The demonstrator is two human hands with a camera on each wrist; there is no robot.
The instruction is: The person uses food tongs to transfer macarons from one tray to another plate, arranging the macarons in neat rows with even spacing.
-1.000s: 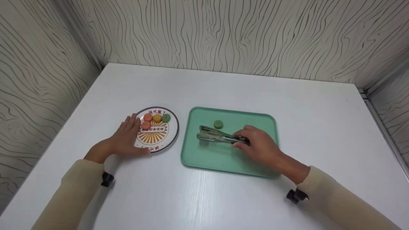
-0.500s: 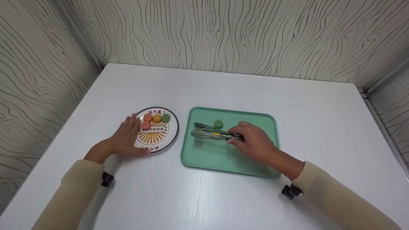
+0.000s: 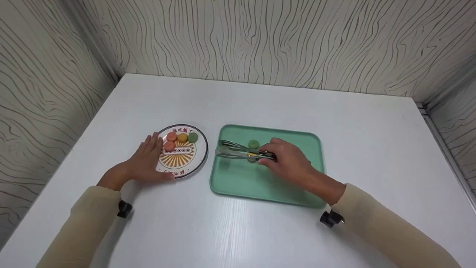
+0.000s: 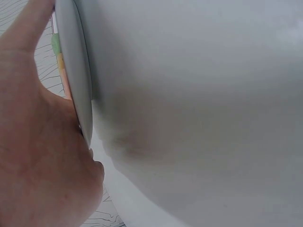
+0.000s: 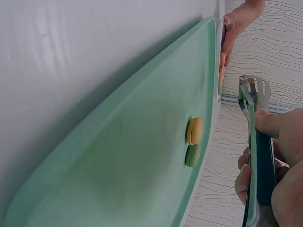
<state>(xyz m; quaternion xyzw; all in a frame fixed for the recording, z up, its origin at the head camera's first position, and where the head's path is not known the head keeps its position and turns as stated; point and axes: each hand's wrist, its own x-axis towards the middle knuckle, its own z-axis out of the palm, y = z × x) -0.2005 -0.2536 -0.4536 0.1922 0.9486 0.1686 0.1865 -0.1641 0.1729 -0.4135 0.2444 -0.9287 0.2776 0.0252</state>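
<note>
My right hand grips metal serving tongs by the handle, over the green tray. Between the tong tips a small green thing, likely a macaron, shows in the right wrist view. On the tray lie a yellow macaron and a green macaron side by side; in the head view the tongs mostly cover the yellow one. My left hand rests against the printed plate, fingers straight along its left rim and thumb at its near edge. Pink macarons, a yellow macaron and a green one sit on the plate.
Plate and tray stand on a white table, with a narrow gap between them. Panels with a wood-grain pattern rise behind the table and at both sides.
My right hand has moved left and slightly away from me with the tongs, whose tips now reach the tray's left edge. The left hand and plate stay put.
</note>
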